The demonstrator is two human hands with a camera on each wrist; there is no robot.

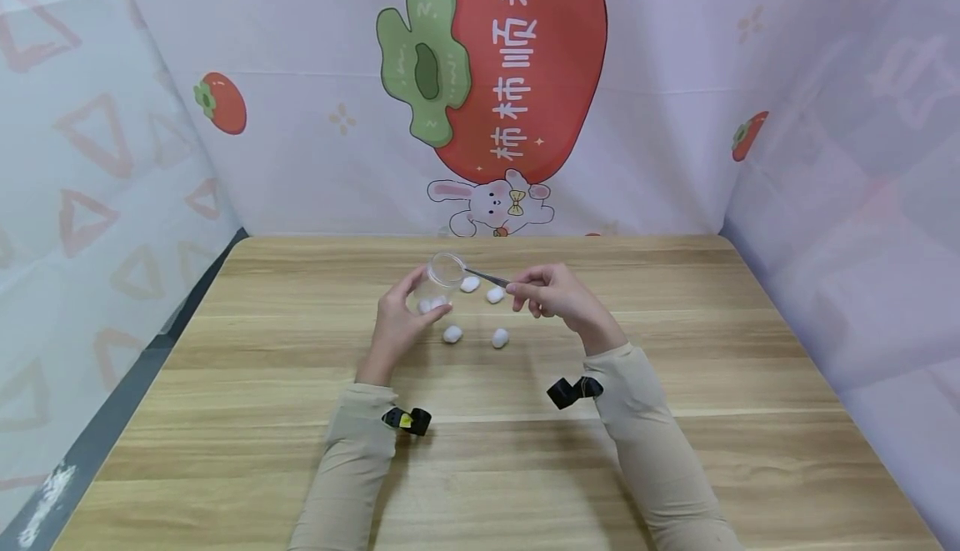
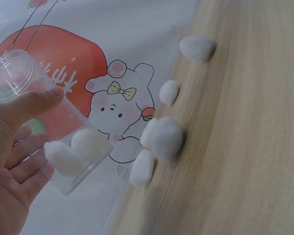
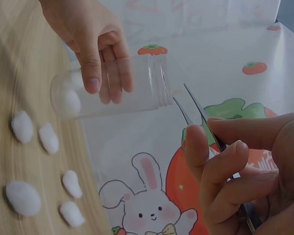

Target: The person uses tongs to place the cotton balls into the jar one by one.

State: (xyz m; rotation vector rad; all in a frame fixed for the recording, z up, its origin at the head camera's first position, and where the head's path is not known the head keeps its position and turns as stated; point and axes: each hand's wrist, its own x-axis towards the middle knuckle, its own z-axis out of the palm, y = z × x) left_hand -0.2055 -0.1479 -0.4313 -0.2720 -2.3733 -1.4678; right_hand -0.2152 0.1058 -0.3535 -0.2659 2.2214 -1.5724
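Note:
My left hand (image 1: 397, 318) grips a clear plastic jar (image 2: 63, 107), which is tilted with its open mouth towards my right hand. Inside, at the bottom of the jar, lie white cotton balls (image 2: 83, 144). My right hand (image 1: 557, 294) pinches a pair of metal tweezers (image 3: 201, 110) between thumb and fingers. The tips of the tweezers stand a little apart with nothing between them, just outside the jar's mouth (image 1: 447, 269). Several more cotton balls lie on the table below, among them one (image 1: 500, 338) nearer to me and one (image 1: 469, 284) close by the jar.
The wood-grain table (image 1: 675, 451) spreads around both arms. A printed cloth (image 1: 300, 151) with persimmons and a rabbit hangs behind it, with more cloth at both sides. A small black camera (image 1: 573, 391) is on the right wrist, another (image 1: 408, 420) on the left.

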